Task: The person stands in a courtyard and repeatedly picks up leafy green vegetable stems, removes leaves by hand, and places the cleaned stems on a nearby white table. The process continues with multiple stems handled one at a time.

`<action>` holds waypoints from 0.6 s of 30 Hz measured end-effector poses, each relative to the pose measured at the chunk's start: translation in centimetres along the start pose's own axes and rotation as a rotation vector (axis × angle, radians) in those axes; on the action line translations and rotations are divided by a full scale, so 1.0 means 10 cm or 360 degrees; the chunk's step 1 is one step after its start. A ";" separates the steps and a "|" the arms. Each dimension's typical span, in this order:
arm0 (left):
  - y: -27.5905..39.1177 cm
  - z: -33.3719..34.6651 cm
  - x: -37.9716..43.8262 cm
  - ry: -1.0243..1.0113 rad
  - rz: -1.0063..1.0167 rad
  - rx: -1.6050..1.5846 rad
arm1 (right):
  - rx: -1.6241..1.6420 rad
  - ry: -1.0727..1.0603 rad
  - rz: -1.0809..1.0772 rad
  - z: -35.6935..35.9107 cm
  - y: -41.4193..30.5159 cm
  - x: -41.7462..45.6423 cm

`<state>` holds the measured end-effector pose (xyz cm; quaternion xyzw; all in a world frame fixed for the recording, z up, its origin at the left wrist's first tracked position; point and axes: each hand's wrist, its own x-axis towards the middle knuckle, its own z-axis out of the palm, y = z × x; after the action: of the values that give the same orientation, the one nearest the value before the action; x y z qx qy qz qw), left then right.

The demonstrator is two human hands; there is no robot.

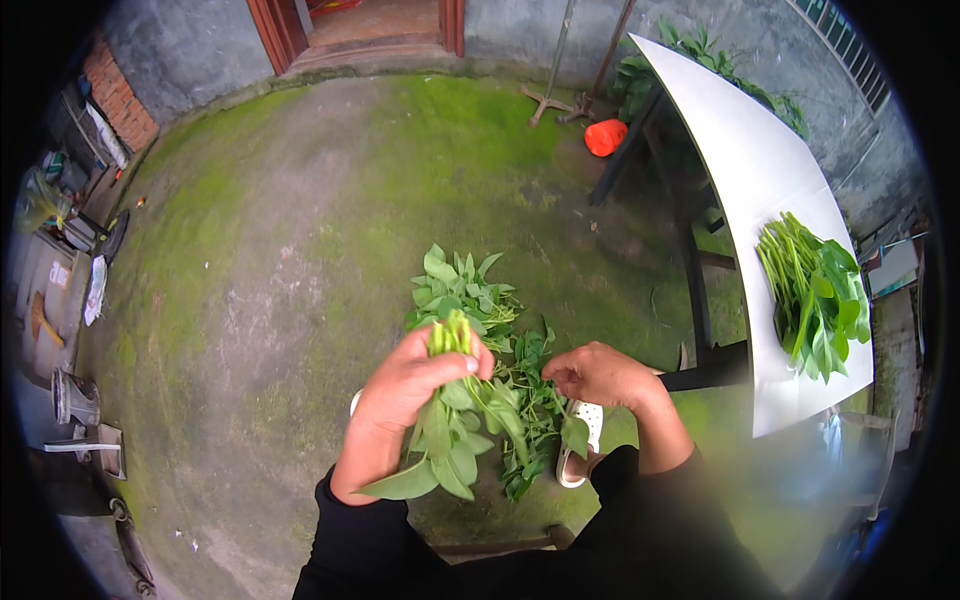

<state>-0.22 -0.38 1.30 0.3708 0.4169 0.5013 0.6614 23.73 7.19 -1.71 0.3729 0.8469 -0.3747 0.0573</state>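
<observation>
My left hand (pixel 420 373) is closed around a bunch of leafy green stems (pixel 452 431), its cut ends up and its broad leaves hanging below the wrist. To the right, my right hand (pixel 600 373) has curled fingers; a leaf (pixel 575 435) hangs just below them, and whether the fingertips pinch its stem is unclear. Beneath and between the hands, loose leafy greens (pixel 469 289) lie in a pile on the mossy concrete ground, stretching down towards my feet. Another bundle of greens (pixel 816 300) rests on the white tabletop at the right, stems towards the upper left.
A white board tabletop (pixel 772 157) on dark legs stands at the right. Near its far leg lies a red-orange container (pixel 605 138), beside metal pole stands (pixel 547 103). A white clog (pixel 583 420) is on my foot. A grey boot (pixel 75 397) stands at the left edge.
</observation>
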 end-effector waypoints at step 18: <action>0.09 -0.37 -0.22 0.0744 0.0200 -0.0208 | 0.0170 0.0259 0.0478 2.08 1.75 1.52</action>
<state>-4.33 -2.04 1.10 0.2266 0.5014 0.6394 0.5371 20.81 9.78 -32.62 0.5269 0.7624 -0.3748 0.0241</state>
